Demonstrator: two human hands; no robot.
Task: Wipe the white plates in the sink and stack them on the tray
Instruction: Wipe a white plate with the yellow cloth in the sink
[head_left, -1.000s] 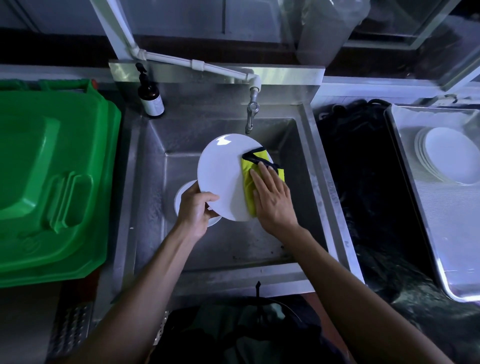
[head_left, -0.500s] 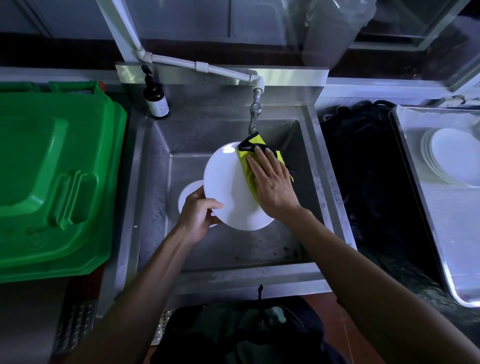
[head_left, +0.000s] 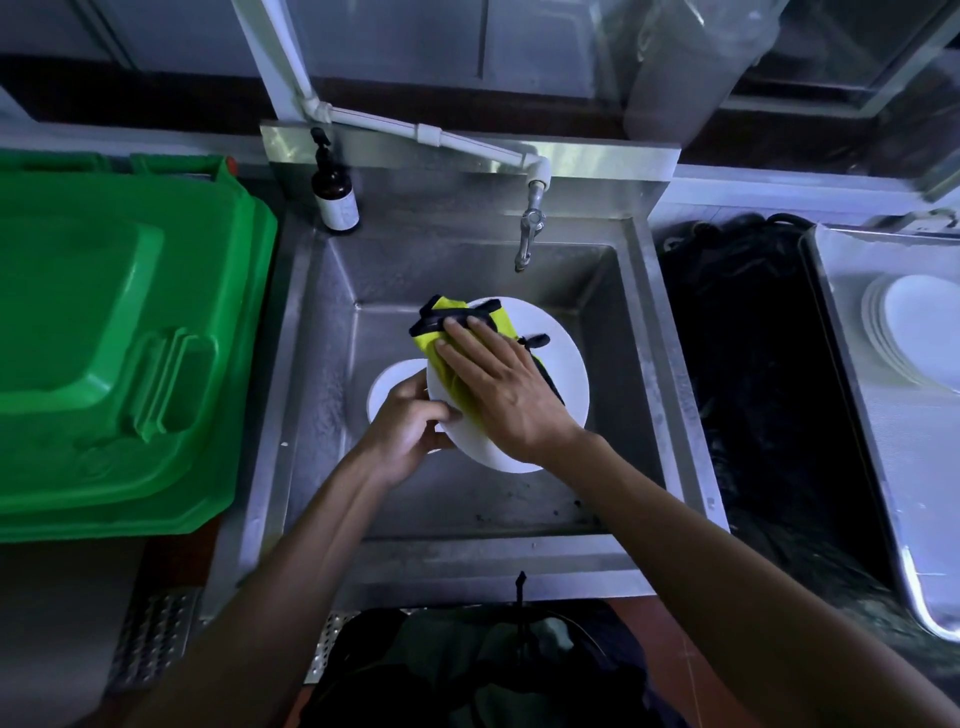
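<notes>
Over the steel sink (head_left: 644, 364) my left hand (head_left: 410, 426) grips the left rim of a white plate (head_left: 563, 384), held tilted above the basin. My right hand (head_left: 498, 384) lies flat on a yellow cloth with black edging (head_left: 452, 322), pressing it against the upper left of the plate's face. Under the held plate, another white plate (head_left: 387, 387) rests on the sink floor, mostly hidden. On the steel tray (head_left: 872, 415) at the right sits a stack of white plates (head_left: 909, 332).
A green plastic bin lid (head_left: 114, 353) fills the left side. A brown pump bottle (head_left: 335, 195) stands at the sink's back left corner, and the tap (head_left: 530, 228) hangs over the basin. Dark material (head_left: 748, 364) lies between sink and tray.
My right hand slid the cloth from the plate's right side up and across to its upper left. The plate tilted flatter and my left hand shifted along its rim.
</notes>
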